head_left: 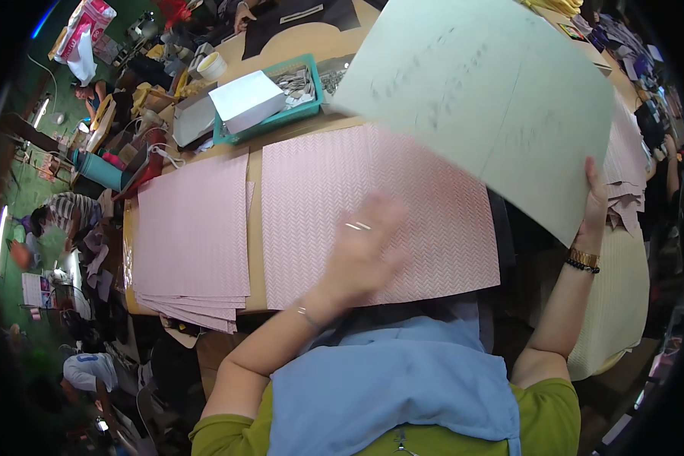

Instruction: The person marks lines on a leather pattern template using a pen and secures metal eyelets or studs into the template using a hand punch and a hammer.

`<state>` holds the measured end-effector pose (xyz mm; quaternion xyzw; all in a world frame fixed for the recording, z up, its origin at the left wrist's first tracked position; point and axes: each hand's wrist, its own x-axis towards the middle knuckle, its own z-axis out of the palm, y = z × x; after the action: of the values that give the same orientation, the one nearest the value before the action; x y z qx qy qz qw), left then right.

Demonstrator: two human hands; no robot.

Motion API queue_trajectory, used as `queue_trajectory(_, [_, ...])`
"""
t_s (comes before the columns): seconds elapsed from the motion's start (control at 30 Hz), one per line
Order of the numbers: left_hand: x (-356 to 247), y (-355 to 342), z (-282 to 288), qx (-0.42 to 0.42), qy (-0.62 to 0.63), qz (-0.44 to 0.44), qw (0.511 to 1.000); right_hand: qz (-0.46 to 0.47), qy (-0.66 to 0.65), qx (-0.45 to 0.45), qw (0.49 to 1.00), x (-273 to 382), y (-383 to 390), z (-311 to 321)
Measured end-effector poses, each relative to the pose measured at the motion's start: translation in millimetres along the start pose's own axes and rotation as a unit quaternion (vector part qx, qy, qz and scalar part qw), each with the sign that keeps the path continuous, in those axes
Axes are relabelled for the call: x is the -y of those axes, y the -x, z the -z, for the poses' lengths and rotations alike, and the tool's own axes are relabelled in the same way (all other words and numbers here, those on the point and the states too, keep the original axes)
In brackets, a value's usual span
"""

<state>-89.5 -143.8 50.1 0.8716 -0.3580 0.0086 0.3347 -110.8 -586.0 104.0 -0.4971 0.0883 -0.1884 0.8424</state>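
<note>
My right hand (594,209) grips the lower right edge of a large pale green board (501,106), its thumb on the face with faint pencil marks. The board is raised and tilted, covering the upper right corner of a pink sheet (319,228) with a woven zigzag texture. Over the middle of this sheet is my left hand (368,247), blurred, fingers spread and nothing visible in them; whether it touches the sheet I cannot tell. Left of it lies a stack of similar pink sheets (194,228), with lower edges fanned out.
A teal basket (311,76) of small metal-looking pieces, with a white box (247,100) on it, stands beyond the sheets. Cream textured material (612,296) hangs at the right, below more pink sheets (627,163). Another person's hand (243,17) is by dark pieces at the table's far side.
</note>
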Motion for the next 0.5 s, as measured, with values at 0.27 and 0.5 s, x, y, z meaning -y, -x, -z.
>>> queue_trajectory(0.27, [140.7, 70.7, 82.0, -0.222, 0.201, 0.358, 0.884, -0.105, 0.243, 0.14, 0.954, -71.0, 29.6, -35.9])
queue_trajectory(0.5, [135.3, 81.3, 90.6, -0.215, 0.414, 0.39, 0.794, -0.086, 0.267, 0.162, 0.946, -89.3, 34.7, -64.6])
